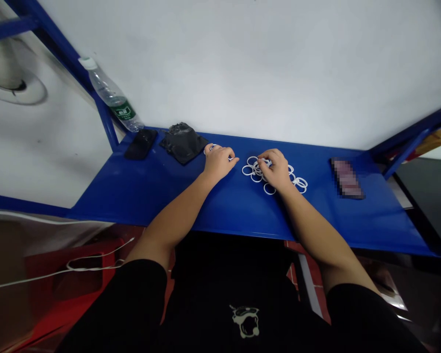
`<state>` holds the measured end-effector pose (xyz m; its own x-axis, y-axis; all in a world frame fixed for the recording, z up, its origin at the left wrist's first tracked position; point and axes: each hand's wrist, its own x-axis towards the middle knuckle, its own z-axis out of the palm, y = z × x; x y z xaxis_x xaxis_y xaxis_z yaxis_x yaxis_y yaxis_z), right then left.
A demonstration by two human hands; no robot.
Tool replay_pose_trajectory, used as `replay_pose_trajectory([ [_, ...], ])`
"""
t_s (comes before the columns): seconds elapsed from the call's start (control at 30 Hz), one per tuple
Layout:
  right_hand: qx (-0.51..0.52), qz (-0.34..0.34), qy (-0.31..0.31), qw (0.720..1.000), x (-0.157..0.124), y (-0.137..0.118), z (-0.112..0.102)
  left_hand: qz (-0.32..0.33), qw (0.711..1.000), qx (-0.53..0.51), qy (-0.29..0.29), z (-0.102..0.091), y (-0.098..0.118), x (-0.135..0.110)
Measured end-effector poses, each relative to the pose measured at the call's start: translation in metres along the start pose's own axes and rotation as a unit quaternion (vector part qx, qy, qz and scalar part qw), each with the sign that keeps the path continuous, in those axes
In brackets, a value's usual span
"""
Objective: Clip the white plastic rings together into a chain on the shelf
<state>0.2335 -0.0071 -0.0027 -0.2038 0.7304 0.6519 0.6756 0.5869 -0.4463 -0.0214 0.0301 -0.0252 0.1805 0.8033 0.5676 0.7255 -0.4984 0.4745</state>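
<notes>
Several thin white rings (256, 171) lie in a loose, overlapping cluster on the blue table (242, 211). Over the cluster, my right hand (275, 169) bends its fingers down, thumb and forefinger closed at a white ring; the palm side is hidden. My left hand (218, 163) is to the left of the cluster, fingers curled and closed, with a bit of white ring showing between thumb and forefinger. More white rings (210, 147) peek out beside its fingertips, partly covered by the hand. To the right of my right hand, a few rings (301, 184) overlap on the table.
A crumpled black bag (183, 142) lies left of my left hand, beside a dark phone (141, 143). Behind them leans a clear bottle (112, 95) with a green label. Another phone (347, 177), screen blurred, lies at the right. Blue frame bars (404, 154) and a white wall (242, 68) bound the table.
</notes>
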Motion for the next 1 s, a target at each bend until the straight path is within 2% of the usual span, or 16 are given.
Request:
replay_pose_trajectory([
  [0.1,0.003,-0.013,-0.003,1.000,0.000,-0.003,-0.002,-0.022,0.999,-0.026,0.021,-0.005,0.004,0.004],
  [0.27,0.024,-0.048,-0.017,0.998,-0.002,-0.017,-0.004,-0.019,0.995,-0.098,0.006,-0.008,0.016,0.003],
  [0.33,0.030,-0.053,-0.031,0.998,-0.003,-0.022,-0.004,-0.005,0.995,-0.101,-0.018,-0.007,0.024,0.000],
  [0.47,0.052,-0.081,-0.063,0.993,-0.006,-0.028,0.000,0.048,0.989,-0.085,-0.108,-0.005,0.036,-0.008],
  [0.57,0.058,-0.082,-0.068,0.993,-0.006,-0.027,0.002,0.071,0.986,-0.072,-0.134,-0.004,0.040,-0.011],
  [0.77,0.038,-0.062,-0.010,0.997,-0.004,-0.019,0.003,0.095,0.985,-0.104,-0.098,0.000,0.038,-0.012],
  [1.0,0.033,-0.064,-0.040,0.997,-0.004,-0.018,0.003,0.098,0.984,-0.136,-0.053,0.000,0.034,-0.010],
])
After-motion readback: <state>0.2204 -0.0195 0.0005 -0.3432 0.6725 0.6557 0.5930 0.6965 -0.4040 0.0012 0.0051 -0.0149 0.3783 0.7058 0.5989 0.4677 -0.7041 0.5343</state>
